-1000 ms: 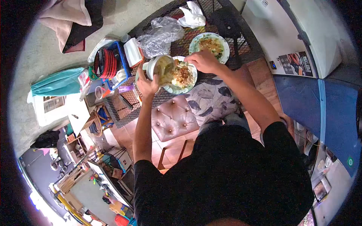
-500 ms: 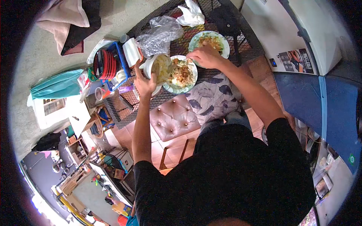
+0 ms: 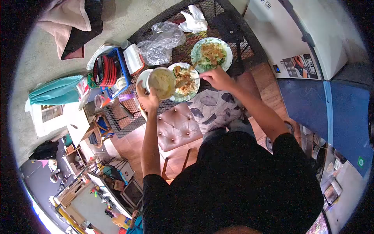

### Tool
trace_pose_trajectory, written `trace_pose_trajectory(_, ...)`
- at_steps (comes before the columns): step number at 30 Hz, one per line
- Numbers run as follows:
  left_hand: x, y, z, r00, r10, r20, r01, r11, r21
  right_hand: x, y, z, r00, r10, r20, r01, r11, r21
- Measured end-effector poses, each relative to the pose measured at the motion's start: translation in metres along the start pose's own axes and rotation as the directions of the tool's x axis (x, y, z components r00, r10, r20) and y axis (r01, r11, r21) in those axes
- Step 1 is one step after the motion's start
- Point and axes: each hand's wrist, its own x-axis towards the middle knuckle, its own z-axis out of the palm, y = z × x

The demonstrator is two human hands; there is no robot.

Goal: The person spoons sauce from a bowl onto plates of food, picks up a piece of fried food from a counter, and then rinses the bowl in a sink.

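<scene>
My left hand grips a white bowl of pale yellowish food, held nearly level just left of a plate. My right hand holds a spoon whose tip reaches over the near plate, which carries noodles or rice with brown topping. A second plate of similar food with greens sits farther back on the black metal mesh table.
Crumpled clear plastic bags and a white cloth lie on the table's far side. A blue rack with red plates stands at the left edge. A buttoned cushioned stool and a leaf-print cushion are below the table.
The bowl has swung from tipped over the near plate back to nearly level, moving left. My right hand drew back from the far plate toward the near plate's right side.
</scene>
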Motion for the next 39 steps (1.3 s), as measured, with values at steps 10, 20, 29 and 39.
trace_pose_trajectory(10,-0.180,-0.009,0.007,0.815,-0.561,-0.147,0.431,0.755,-0.495,-0.098,-0.051,0.030,0.850,0.525,0.030,-0.449,0.695,0.561)
trace_pose_trajectory(20,-0.300,0.007,-0.003,0.565,-0.825,-0.016,0.593,0.420,-0.687,-0.048,-0.040,0.039,0.858,0.468,-0.213,-0.483,0.875,-0.025)
trace_pose_trajectory(29,-0.295,0.009,-0.028,0.579,-0.813,-0.061,0.484,0.404,-0.776,-0.012,-0.019,0.110,0.908,0.282,-0.311,-0.365,0.895,-0.256)
trace_pose_trajectory(39,-0.292,0.013,-0.063,0.452,-0.888,-0.081,0.530,0.340,-0.777,-0.028,-0.015,0.147,0.872,0.274,-0.405,-0.371,0.910,-0.184)
